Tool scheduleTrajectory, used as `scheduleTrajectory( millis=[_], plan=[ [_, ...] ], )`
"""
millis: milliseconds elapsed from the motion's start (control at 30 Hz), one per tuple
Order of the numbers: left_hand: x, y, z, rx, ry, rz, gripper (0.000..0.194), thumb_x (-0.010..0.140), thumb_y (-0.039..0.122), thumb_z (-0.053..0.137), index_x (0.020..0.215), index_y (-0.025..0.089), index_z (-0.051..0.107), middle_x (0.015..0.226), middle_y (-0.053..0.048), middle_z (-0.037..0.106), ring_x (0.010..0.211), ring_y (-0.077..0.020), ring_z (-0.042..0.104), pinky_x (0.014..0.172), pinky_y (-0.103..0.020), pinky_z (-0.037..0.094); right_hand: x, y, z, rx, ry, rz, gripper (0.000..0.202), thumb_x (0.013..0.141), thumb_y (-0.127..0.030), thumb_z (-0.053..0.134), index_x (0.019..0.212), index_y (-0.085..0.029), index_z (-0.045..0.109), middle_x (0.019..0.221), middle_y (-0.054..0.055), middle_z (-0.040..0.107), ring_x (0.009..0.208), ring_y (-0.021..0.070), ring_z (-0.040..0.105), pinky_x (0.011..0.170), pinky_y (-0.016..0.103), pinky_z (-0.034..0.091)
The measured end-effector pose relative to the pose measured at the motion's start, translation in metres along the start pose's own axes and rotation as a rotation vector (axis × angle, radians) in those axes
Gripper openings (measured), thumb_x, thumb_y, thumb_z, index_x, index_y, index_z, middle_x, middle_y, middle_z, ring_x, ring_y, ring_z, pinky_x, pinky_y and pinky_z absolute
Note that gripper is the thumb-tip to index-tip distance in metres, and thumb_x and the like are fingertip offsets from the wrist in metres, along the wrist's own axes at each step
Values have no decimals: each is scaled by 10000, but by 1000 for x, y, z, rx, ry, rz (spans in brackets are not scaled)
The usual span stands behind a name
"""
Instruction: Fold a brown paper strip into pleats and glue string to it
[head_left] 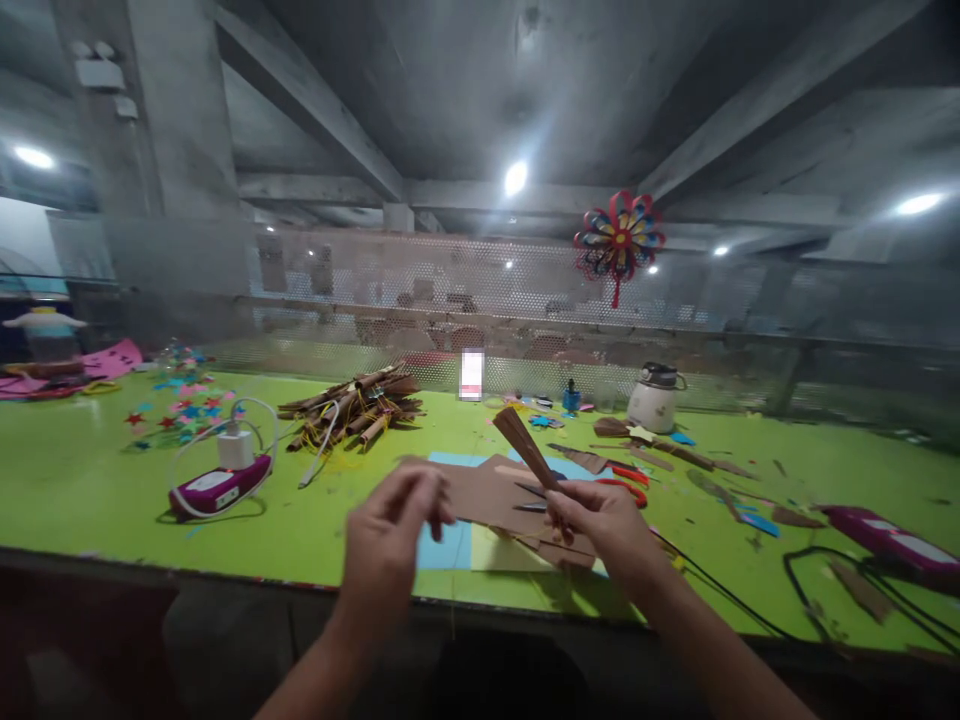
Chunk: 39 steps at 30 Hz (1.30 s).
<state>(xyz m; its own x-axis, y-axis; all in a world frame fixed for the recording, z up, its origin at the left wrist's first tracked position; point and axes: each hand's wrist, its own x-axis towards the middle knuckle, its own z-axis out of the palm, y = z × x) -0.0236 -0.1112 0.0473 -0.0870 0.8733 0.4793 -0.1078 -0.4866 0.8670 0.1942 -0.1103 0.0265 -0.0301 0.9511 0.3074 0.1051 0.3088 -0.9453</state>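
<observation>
Pinching brown strip [521, 442] in right hand [596, 512], frame centre; curling left hand [391, 520], can't tell if gripping anything. Looks partway: seeing brown rolls [367, 402] heaped centre-left, flat brown sheet [480, 493] remaining.

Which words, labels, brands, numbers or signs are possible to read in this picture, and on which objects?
No text is readable.
Pink sheet: dark marks, too blurred.
Left purple power strip: too small.
Right purple power strip: pale label, too blurred.
Upright pale rectangle: pixelated, unreadable.
</observation>
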Motion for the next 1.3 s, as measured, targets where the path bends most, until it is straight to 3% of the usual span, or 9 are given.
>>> scheduleTrajectory(
  millis=[67, 100, 233, 467, 567, 767, 1033, 1200, 1300],
  plan=[
    [-10, 4, 11, 53, -295, -109, 235, 790, 347, 605, 810, 121, 662, 693, -53, 651, 587, -135, 562, 604, -265, 454, -3, -2, 7, -27, 27, -16, 285, 754, -399, 627, 799, -126, 695, 606, 6, 581, 520, 109, 496, 523, 244, 429],
    [-10, 4, 17, 27, -329, -150, 267, 789, 356, 605, 888, 116, 669, 756, -73, 670, 654, -158, 594, 649, -283, 471, -5, -3, 11, -58, 52, -34, 279, 763, -390, 619, 814, -127, 696, 608, 8, 585, 520, 113, 505, 526, 245, 437],
    [3, -4, 37, -169, -327, -254, 375, 787, 384, 613, 1044, 112, 633, 963, -125, 671, 913, -219, 608, 808, -334, 474, -15, -3, 29, -290, 188, -193, 258, 819, -331, 558, 944, -151, 694, 662, 29, 637, 552, 151, 570, 549, 262, 473],
    [10, -17, 54, -502, -234, -302, 331, 792, 352, 622, 1010, 104, 608, 1002, -137, 670, 932, -229, 614, 834, -346, 456, -19, 18, 48, -573, 340, -563, 254, 855, -202, 479, 1030, -166, 659, 935, 96, 694, 851, 222, 649, 797, 326, 486],
    [8, -17, 54, -503, -236, -315, 308, 795, 345, 620, 974, 94, 617, 978, -135, 674, 940, -228, 611, 828, -323, 453, -20, 22, 51, -550, 329, -519, 238, 847, -218, 494, 1014, -170, 658, 885, 90, 694, 799, 221, 649, 754, 326, 491],
    [1, -22, 51, -467, -361, -327, 329, 790, 327, 638, 1038, 112, 613, 1054, -136, 650, 928, -209, 610, 799, -295, 458, -25, 17, 51, -167, 179, -136, 278, 840, -385, 525, 846, -136, 649, 590, 28, 604, 471, 148, 545, 441, 239, 433],
    [1, -21, 62, -471, -176, -353, 261, 740, 293, 690, 912, 110, 620, 875, -104, 689, 863, -194, 644, 867, -322, 454, -33, 26, 58, -521, 369, -467, 155, 824, -211, 520, 895, -170, 651, 705, 28, 639, 617, 159, 578, 624, 269, 455],
    [4, -19, 58, -519, -257, -473, 225, 762, 254, 664, 914, 99, 608, 802, -105, 688, 801, -201, 662, 811, -320, 487, -41, 22, 56, -503, 243, -412, 106, 829, -235, 548, 880, -176, 619, 739, 22, 627, 632, 149, 571, 593, 253, 446],
    [4, -21, 51, -549, -325, -551, 264, 734, 223, 690, 945, 106, 583, 781, -97, 681, 755, -215, 666, 741, -337, 512, -40, 9, 41, -530, 268, -445, 115, 825, -287, 579, 819, -177, 612, 801, 44, 612, 745, 172, 567, 678, 285, 454]
  ],
)
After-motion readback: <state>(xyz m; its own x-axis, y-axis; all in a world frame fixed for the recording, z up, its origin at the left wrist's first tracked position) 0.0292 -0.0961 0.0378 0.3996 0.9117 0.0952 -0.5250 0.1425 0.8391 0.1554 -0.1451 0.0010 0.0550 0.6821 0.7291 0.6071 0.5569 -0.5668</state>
